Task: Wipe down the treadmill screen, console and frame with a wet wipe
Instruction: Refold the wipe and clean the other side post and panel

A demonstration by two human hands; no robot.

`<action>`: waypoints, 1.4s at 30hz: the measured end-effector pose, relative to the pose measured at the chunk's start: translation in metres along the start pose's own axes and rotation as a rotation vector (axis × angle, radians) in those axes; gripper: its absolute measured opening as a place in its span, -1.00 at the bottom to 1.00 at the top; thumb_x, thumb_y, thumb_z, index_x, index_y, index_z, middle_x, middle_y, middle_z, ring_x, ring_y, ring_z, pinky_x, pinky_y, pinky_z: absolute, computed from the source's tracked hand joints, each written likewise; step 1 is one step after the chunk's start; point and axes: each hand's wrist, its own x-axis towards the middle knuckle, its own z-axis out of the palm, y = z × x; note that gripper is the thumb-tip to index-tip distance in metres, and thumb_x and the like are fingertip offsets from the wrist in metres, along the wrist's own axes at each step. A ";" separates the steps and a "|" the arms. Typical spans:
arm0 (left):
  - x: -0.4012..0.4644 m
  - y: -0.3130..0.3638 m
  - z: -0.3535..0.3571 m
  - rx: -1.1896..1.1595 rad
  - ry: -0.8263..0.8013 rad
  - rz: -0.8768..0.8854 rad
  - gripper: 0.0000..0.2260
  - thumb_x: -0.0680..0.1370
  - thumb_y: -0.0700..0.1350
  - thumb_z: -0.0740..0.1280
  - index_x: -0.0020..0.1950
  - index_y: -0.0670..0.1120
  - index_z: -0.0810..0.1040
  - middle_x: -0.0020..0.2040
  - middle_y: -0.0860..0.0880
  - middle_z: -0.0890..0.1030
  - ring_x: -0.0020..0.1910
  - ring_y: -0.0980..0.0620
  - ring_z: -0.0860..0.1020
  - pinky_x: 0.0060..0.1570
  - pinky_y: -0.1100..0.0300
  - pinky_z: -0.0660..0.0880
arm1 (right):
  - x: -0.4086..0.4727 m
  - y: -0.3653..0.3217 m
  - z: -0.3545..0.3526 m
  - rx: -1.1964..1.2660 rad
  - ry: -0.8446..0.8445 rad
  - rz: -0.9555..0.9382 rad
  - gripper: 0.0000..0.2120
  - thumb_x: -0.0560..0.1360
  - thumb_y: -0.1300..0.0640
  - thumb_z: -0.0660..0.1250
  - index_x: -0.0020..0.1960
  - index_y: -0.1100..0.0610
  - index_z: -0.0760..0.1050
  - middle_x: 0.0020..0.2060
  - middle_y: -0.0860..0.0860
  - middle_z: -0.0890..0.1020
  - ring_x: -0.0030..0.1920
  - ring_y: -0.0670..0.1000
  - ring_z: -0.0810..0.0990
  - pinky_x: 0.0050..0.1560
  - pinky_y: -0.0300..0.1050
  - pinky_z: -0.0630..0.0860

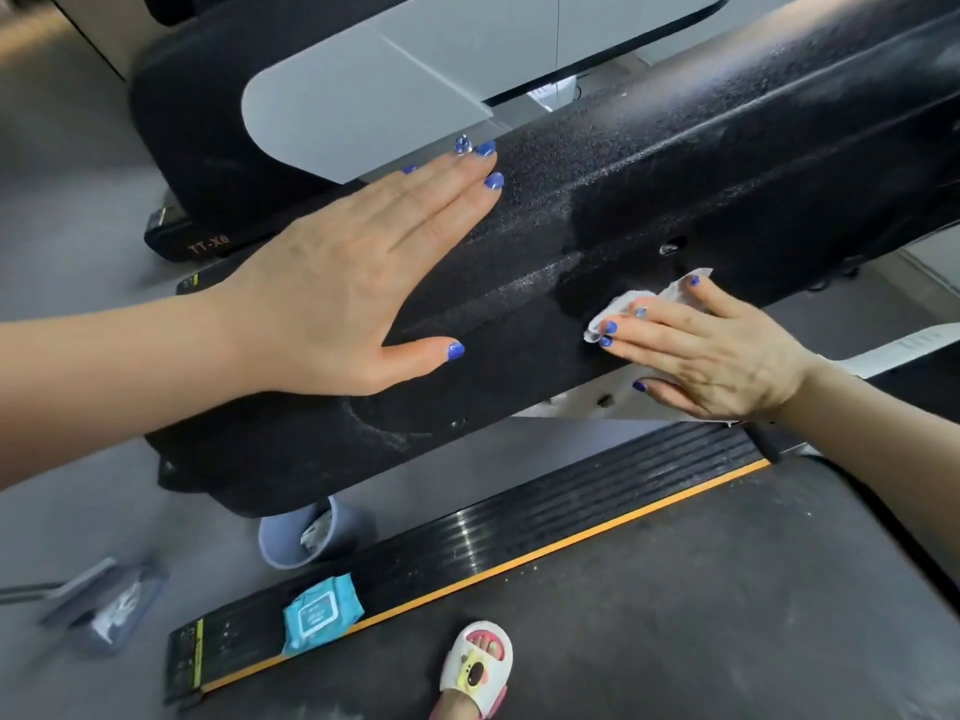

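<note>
We press the wet wipe [644, 304], soft, limp and light, under our right hand's [711, 356] flat fingers against the treadmill frame's [675, 163] lower edge. Our left hand [343, 283] rests flat, fingers together, steadying the dusty, rigid frame.

Black speckled frame [649, 163]; white wipe [631, 304]; blue nails showing; teal wipe pack [321, 613]; orange-edged side rail [493, 532].
</note>
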 end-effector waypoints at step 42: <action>-0.028 -0.020 -0.015 -0.254 -0.029 0.083 -0.31 0.61 0.06 0.13 0.64 -0.20 -0.02 0.66 -0.12 -0.03 0.64 0.00 -0.07 0.60 0.03 -0.03 | 0.110 -0.103 -0.055 0.300 0.014 0.686 -0.35 0.67 -0.18 -0.08 0.62 0.01 -0.28 0.60 -0.10 -0.29 0.60 0.01 -0.23 0.57 0.08 -0.29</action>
